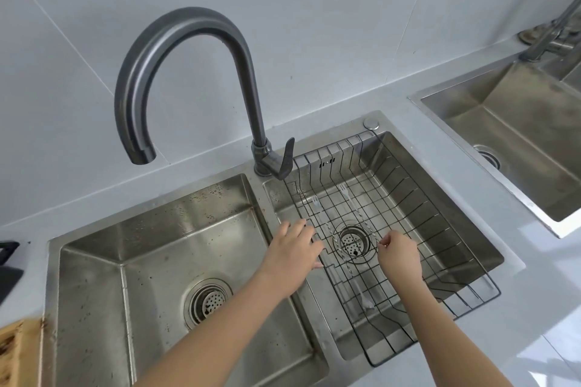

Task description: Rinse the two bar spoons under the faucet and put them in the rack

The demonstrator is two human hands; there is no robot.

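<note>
The right hand (399, 256), lower centre-right of the frame, has its grip pinched narrow on the twisted stem of one bar spoon (361, 214), whose forked end points toward the upper middle of the rack (440, 198). The left hand (295, 245), just left of centre, has a loose, spread grip with fingers reaching over the rack's edge at the second bar spoon (320, 217); whether it has a hold on it I cannot tell. Both spoons lie across the wire grid above the right basin's drain (352, 242). The faucet (176, 78) arcs over the left basin (176, 261), with no water visible. Thin stems probably slip through wire gaps, so lifting each level by mid-stem seems wise.
</note>
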